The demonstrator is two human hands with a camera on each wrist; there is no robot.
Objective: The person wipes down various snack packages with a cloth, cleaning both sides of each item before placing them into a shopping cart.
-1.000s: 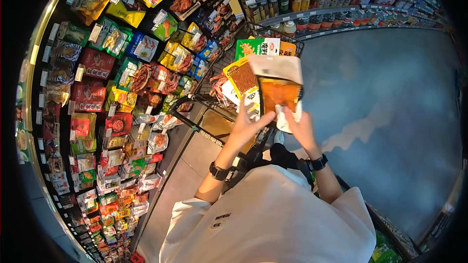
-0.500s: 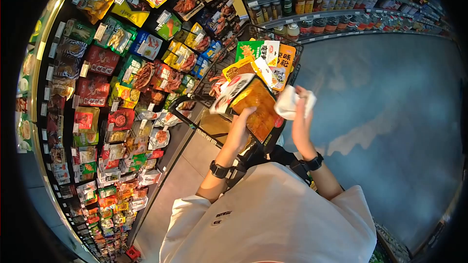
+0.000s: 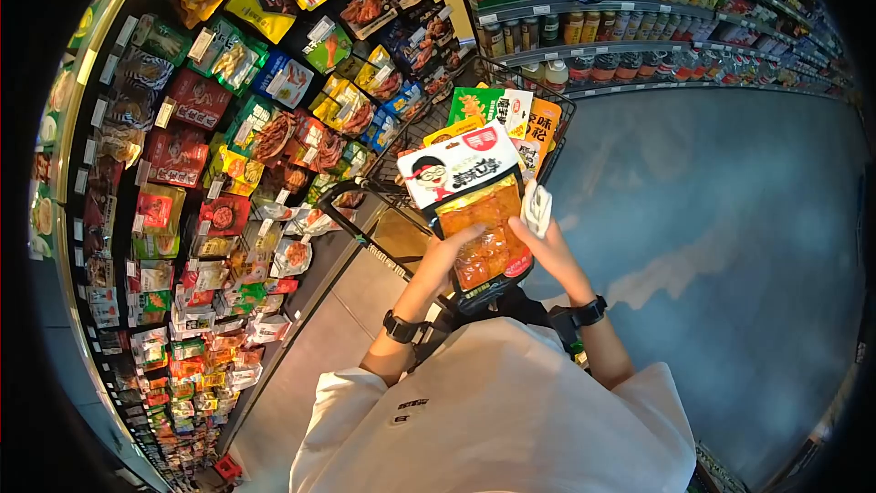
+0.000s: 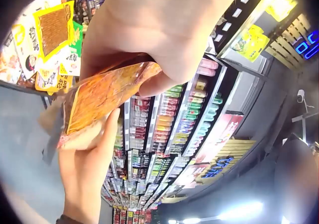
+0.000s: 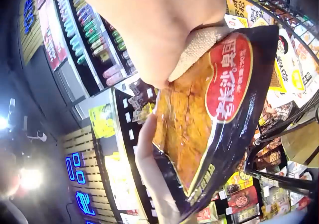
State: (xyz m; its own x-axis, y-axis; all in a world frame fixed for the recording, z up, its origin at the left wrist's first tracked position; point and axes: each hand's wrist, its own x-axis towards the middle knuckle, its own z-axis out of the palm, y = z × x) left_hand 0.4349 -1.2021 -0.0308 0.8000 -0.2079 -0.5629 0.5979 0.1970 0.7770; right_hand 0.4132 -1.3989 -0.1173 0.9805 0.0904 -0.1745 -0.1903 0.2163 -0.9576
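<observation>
A snack bag (image 3: 479,228) is held up in front of the chest. It has a white header with a cartoon face, a window on orange-brown food and a black lower end. My left hand (image 3: 440,265) grips its left side, thumb across the window. At the opposite edge is my right hand (image 3: 558,260), with a folded white cloth (image 3: 538,207) in its grasp. In the right wrist view the cloth (image 5: 197,50) lies between the right hand (image 5: 159,30) and the bag's face (image 5: 187,119). The left wrist view shows the bag (image 4: 107,92) nearly edge-on.
Beyond the bag stands a wire shopping cart (image 3: 568,119) with several snack packets (image 3: 474,105) in it; its dark handle (image 3: 338,196) is on the left. Hanging snacks fill the left rack (image 3: 187,160). Bottle shelves (image 3: 630,32) line the back, with grey floor (image 3: 712,201) at right.
The bag swung down and left, then came upright with its printed front facing up. My right hand moved away with the cloth and is now back at the bag's right edge.
</observation>
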